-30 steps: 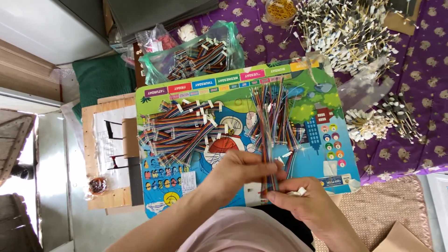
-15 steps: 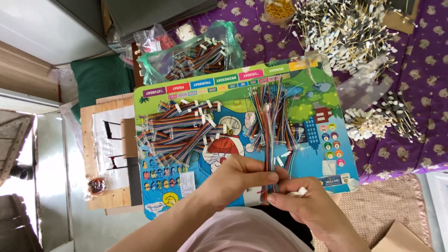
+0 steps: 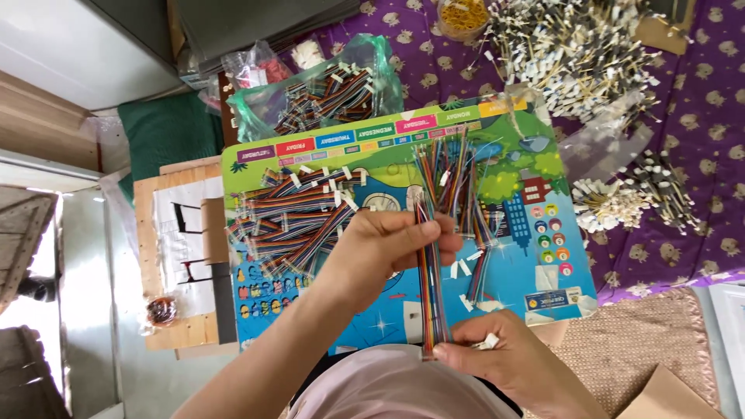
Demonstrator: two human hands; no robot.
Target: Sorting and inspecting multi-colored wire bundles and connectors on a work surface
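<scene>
A flat strip of multicoloured ribbon wires is stretched upright between my two hands. My left hand pinches its upper end, and my right hand pinches its lower end together with a small white connector. Both hands hover over a colourful printed board lying in front of me. A pile of bundled ribbon wires lies on the board's left half. Loose separated wire strips lie on the board just beyond my left hand.
A green plastic bag of more ribbon wires sits behind the board. Heaps of white-tipped wires and a smaller heap lie on the purple cloth at right. A wooden board lies to the left.
My hands have lifted slightly and pulled the wire strip straight and taut between them. The view shifted a little; the piles on the board stay put.
</scene>
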